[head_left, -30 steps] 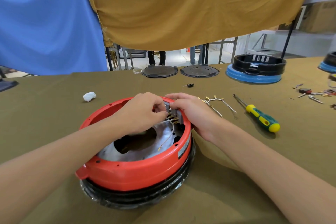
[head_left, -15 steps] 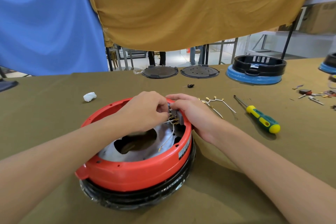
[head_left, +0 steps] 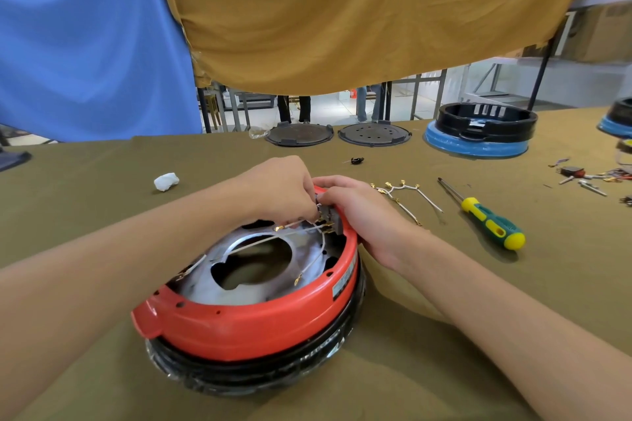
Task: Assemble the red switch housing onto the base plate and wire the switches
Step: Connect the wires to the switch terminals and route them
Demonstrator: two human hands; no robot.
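An olive-green cloth covers the table (head_left: 102, 215). Well to the right of the work lies a screwdriver (head_left: 485, 219) with a yellow and green handle, and between it and the hands a loose bundle of white wires (head_left: 407, 196) with brass terminals. A crumpled white wad (head_left: 166, 181) sits to the left. At the far edge lie two dark round plates (head_left: 374, 135), with a black and blue housing (head_left: 478, 133) to their right. Small metal parts (head_left: 581, 178) are scattered at the right edge.

The red switch housing (head_left: 260, 321) is a round ring resting on a black base (head_left: 260, 372) wrapped in clear film, near the middle of the table. Inside it shows a silver metal plate (head_left: 301, 249) with a large central opening, crossed by thin white leads (head_left: 260, 241).

At the far right of the rim sits a grey switch block (head_left: 333, 215) with brass tabs. The left hand (head_left: 277, 188) reaches over the ring, its fingertips curled and pinching a wire end against the block; the exact contact is hidden by the fingers. The right hand (head_left: 362, 212) wraps the outside of the rim, its fingers curled over the top of the block, touching the left hand's fingertips
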